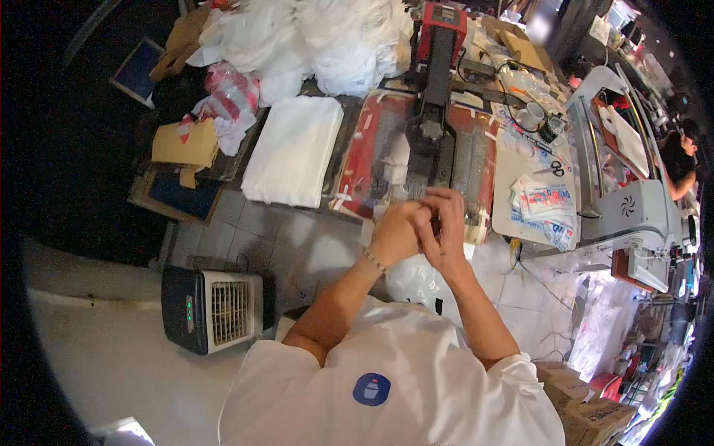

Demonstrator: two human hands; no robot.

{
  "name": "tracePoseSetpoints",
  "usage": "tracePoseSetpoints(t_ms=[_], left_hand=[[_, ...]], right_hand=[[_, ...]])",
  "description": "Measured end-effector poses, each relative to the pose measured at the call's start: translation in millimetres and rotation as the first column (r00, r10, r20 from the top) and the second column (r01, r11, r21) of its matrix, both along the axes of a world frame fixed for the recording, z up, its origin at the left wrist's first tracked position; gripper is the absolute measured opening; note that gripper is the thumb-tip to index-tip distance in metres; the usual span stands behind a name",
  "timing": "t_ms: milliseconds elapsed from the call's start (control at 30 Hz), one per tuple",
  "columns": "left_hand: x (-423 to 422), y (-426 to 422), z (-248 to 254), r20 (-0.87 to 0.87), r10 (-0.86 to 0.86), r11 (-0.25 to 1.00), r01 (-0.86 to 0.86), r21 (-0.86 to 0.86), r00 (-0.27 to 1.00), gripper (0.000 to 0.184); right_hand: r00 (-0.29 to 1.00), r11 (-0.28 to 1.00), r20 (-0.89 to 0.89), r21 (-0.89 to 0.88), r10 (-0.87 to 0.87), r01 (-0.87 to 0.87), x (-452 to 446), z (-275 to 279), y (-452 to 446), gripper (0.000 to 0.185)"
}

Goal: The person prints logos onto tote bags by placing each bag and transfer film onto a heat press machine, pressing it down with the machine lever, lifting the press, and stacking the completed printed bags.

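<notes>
Both hands meet in front of the chest, near the front edge of a red-based heat press point(435, 104). My left hand point(401, 234), with a beaded bracelet on its wrist, is on the left side of the view, and my right hand point(445, 230) touches it from the right. Fingers of both are bent together; what they hold, if anything, is too small to make out. Left of the press lies a folded stack of white fabric point(294, 151). Below the hands shows a white plastic bag point(413, 282).
White bundles point(320, 44) pile up at the back. Printed sheets point(547, 204) and scissors point(556, 169) lie on a board at right, beside a large grey machine point(628, 212). An air cooler point(212, 311) stands at lower left. Another person point(677, 163) is at far right.
</notes>
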State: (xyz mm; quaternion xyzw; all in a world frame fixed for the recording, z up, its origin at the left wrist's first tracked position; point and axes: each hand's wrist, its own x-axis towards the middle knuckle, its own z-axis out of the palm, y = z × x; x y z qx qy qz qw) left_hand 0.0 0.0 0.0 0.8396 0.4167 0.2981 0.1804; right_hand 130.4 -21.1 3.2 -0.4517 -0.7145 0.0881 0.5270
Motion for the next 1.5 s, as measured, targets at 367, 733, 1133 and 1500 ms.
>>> tracePoseSetpoints(t_ms=[367, 733, 1133, 1500], left_hand=[[-5, 14, 17, -0.047, -0.223, 0.971, 0.217, -0.105, 0.974, 0.019], [-33, 82, 80, 0.125, -0.391, 0.769, 0.398, -0.501, 0.912, 0.011], [1, 78, 21, -0.070, 0.095, 0.984, -0.104, -0.146, 0.993, 0.083], [28, 76, 14, -0.079, 0.546, 0.808, -0.549, -0.214, 0.834, 0.081]], right_hand=[[0.999, 0.988, 0.003, -0.150, 0.034, -0.033, -3, 4, 3, 0.031], [0.988, 0.915, -0.124, -0.402, -0.089, 0.032, -12, 11, -13, 0.033], [0.900, 0.817, 0.035, -0.436, 0.434, -0.377, 86, 34, 45, 0.023], [0.807, 0.908, 0.581, -0.277, -0.102, 0.314, 462, -10, 416, 0.025]])
